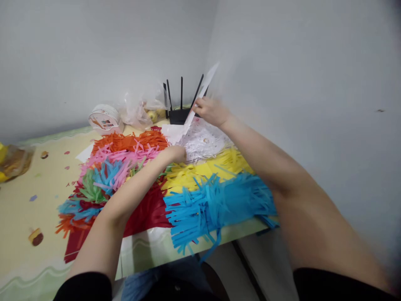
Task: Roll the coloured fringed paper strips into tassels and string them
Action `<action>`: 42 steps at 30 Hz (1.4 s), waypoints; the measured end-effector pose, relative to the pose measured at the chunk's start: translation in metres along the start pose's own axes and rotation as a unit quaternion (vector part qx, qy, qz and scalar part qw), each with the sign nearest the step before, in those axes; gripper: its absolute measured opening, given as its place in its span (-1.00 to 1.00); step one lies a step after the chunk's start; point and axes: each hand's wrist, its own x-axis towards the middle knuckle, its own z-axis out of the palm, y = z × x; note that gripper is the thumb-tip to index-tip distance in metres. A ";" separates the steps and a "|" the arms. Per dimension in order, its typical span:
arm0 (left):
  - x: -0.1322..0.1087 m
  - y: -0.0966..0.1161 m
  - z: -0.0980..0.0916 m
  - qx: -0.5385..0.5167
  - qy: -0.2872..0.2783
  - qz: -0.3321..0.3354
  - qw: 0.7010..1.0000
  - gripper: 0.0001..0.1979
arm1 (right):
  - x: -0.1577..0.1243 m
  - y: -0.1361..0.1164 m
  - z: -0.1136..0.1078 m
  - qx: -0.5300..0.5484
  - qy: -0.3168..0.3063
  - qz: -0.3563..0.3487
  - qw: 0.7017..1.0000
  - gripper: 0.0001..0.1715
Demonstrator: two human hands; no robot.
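1. Across the table [46,196], fringed paper [241,200] is lying in coloured bands.
2. Before the router [179,117], a white sheet [210,79] is slanting, its long axis pointing up and right.
3. The right hand [211,110] is pinching it between closed fingers.
4. The left hand [178,154] is reaching over white fringe [205,144]; I cannot tell its grip.
5. A box [105,119] is bearing unreadable lettering.

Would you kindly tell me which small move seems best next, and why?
I would probably lower the thin white paper sheet gently: the right hand grips it, tilted upward, and it overlaps the black router with upright antennas in this view, while the left hand sits low beside the crinkled white pile.
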 end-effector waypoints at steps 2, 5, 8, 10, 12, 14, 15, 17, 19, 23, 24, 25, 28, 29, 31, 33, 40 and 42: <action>-0.008 -0.002 -0.019 -0.008 0.016 -0.037 0.999 -0.74 | -0.004 0.003 -0.006 -0.019 0.015 -0.022 0.999 -0.41; -0.014 -0.005 -0.036 -0.020 0.179 -0.095 0.979 -0.56 | -0.005 0.008 -0.019 -0.032 0.039 -0.025 0.998 -0.46; -0.006 -0.004 -0.030 -0.079 0.305 -0.057 0.947 -0.38 | -0.007 0.009 -0.042 -0.002 0.057 0.014 0.998 -0.48; 0.001 -0.002 -0.020 -0.137 0.254 -0.036 0.957 -0.32 | -0.009 0.008 -0.064 0.008 0.074 0.053 0.996 -0.50; 0.004 -0.002 -0.013 -0.177 0.208 -0.048 0.961 -0.46 | -0.013 0.006 -0.092 0.003 0.098 0.106 0.989 -0.54; -0.004 -0.008 -0.012 -0.192 0.232 -0.060 0.952 -0.56 | -0.022 0.001 -0.121 0.004 0.137 0.161 0.977 -0.56; -0.012 -0.012 -0.013 -0.205 0.277 -0.067 0.936 -0.55 | -0.028 -0.005 -0.134 0.021 0.155 0.186 0.970 -0.56; -0.037 -0.023 -0.015 -0.263 0.408 -0.069 0.871 -0.47 | -0.044 -0.022 -0.156 0.100 0.193 0.215 0.952 -0.59; -0.073 -0.032 -0.014 -0.323 0.548 -0.038 0.770 -0.38 | -0.066 -0.049 -0.168 0.222 0.224 0.208 0.926 -0.70; -0.161 -0.034 0.002 -0.321 0.665 0.037 0.673 -0.31 | -0.116 -0.126 -0.158 0.444 0.270 0.161 0.839 -0.82; -0.183 -0.031 0.008 -0.310 0.669 0.037 0.674 -0.31 | -0.128 -0.147 -0.151 0.478 0.275 0.151 0.820 -0.79; -0.203 -0.029 0.015 -0.301 0.670 0.031 0.678 -0.32 | -0.139 -0.168 -0.144 0.500 0.288 0.145 0.804 -0.76; -0.252 -0.025 0.038 -0.296 0.662 -0.010 0.688 -0.37 | -0.166 -0.227 -0.125 0.526 0.306 0.145 0.780 -0.72; -0.265 -0.026 0.046 -0.300 0.657 -0.029 0.691 -0.40 | -0.174 -0.246 -0.121 0.531 0.306 0.149 0.776 -0.73; -0.287 -0.030 0.063 -0.306 0.653 -0.069 0.689 -0.45 | -0.187 -0.280 -0.114 0.547 0.303 0.156 0.765 -0.74; -0.306 -0.037 0.078 -0.302 0.667 -0.104 0.673 -0.50 | -0.197 -0.309 -0.108 0.565 0.293 0.157 0.755 -0.76; -0.354 -0.054 0.114 -0.330 0.669 -0.131 0.653 -0.49 | -0.219 -0.372 -0.077 0.660 0.215 0.183 0.696 -0.78; -0.362 -0.053 0.121 -0.343 0.656 -0.131 0.659 -0.49 | -0.226 -0.379 -0.069 0.685 0.192 0.187 0.678 -0.77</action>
